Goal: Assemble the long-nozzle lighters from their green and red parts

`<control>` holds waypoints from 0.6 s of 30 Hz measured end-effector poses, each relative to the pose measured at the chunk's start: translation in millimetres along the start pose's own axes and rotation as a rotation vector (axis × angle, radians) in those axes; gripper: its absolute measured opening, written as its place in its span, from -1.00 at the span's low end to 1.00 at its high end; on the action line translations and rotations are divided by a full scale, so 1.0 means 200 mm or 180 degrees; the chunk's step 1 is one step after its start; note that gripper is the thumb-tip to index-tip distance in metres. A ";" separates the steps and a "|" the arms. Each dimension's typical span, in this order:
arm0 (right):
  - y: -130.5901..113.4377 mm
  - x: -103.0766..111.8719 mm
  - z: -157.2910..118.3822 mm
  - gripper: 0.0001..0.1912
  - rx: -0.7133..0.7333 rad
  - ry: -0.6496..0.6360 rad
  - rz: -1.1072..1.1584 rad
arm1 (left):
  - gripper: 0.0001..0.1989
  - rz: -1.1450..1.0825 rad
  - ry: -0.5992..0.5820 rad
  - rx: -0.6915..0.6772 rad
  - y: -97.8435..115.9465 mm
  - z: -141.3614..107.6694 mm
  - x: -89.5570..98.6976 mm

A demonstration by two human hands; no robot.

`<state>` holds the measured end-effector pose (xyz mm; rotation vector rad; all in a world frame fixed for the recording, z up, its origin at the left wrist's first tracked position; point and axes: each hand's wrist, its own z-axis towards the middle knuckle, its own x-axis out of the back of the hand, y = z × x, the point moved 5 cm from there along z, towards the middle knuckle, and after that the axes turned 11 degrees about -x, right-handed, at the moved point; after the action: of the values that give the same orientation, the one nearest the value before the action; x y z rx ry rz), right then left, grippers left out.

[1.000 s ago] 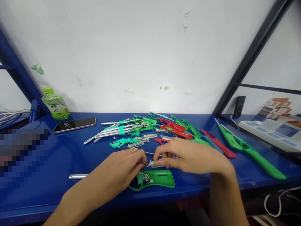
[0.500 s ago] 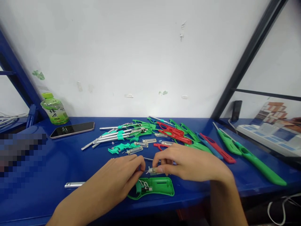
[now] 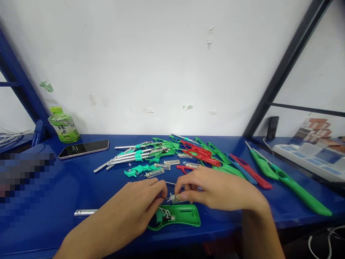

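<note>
My right hand (image 3: 199, 189) pinches a small clear fuel tank (image 3: 175, 198) with a white fitting at its left end. Close to that fitting, my left hand (image 3: 151, 196) has its thumb and index finger pressed together on something thin, too small to make out. Below the hands lies an open green lighter shell (image 3: 185, 215) with white wires and a black part inside; my left hand partly covers it. A silver metal tube (image 3: 85, 212) sticks out to the left from under my left forearm. A thin rod (image 3: 172, 183) lies behind the fingers.
Behind the hands lie silver tubes (image 3: 126, 157), teal pieces (image 3: 137, 170), clear tanks (image 3: 155, 173) and red shells (image 3: 199, 154). Green lighters (image 3: 296, 187) lie at right. A phone (image 3: 84, 148) and a green bottle (image 3: 64, 126) stand or lie at back left.
The clear tank and the fingertips have shifted very slightly, with both hands keeping their pinches. The whole view has moved a little.
</note>
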<state>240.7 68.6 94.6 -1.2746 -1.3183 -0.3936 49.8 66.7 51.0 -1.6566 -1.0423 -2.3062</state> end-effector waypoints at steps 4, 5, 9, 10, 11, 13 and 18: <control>0.01 0.00 0.00 -0.84 -0.0001 -0.0010 0.0020 | -0.77 0.0006 0.0038 -0.0033 0.01 0.00 0.01; 0.01 0.00 0.00 -0.84 0.0010 -0.0007 0.0022 | -0.78 0.0009 0.0039 -0.0037 0.01 0.00 0.01; 0.01 0.00 0.00 -0.84 0.0095 -0.0012 -0.0016 | -0.78 0.0017 -0.0018 -0.0017 0.01 0.01 0.00; 0.01 0.00 0.00 -0.84 0.0103 -0.0009 -0.0029 | -0.77 0.0020 -0.0023 -0.0011 0.01 0.01 0.00; 0.01 0.00 0.00 -0.84 0.0103 0.0005 -0.0044 | -0.77 0.0024 -0.0025 -0.0010 0.01 0.01 0.00; 0.01 0.00 0.00 -0.84 0.0107 0.0069 -0.0077 | -0.76 0.0036 -0.0010 -0.0011 0.01 0.01 0.00; 0.00 0.01 -0.01 -0.84 0.0127 0.0126 -0.0138 | -0.76 0.0033 0.0054 -0.0051 0.02 0.01 0.02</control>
<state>242.3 67.5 96.7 -1.2011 -1.3160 -0.4191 51.6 65.6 56.1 -1.6412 -1.0123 -2.3240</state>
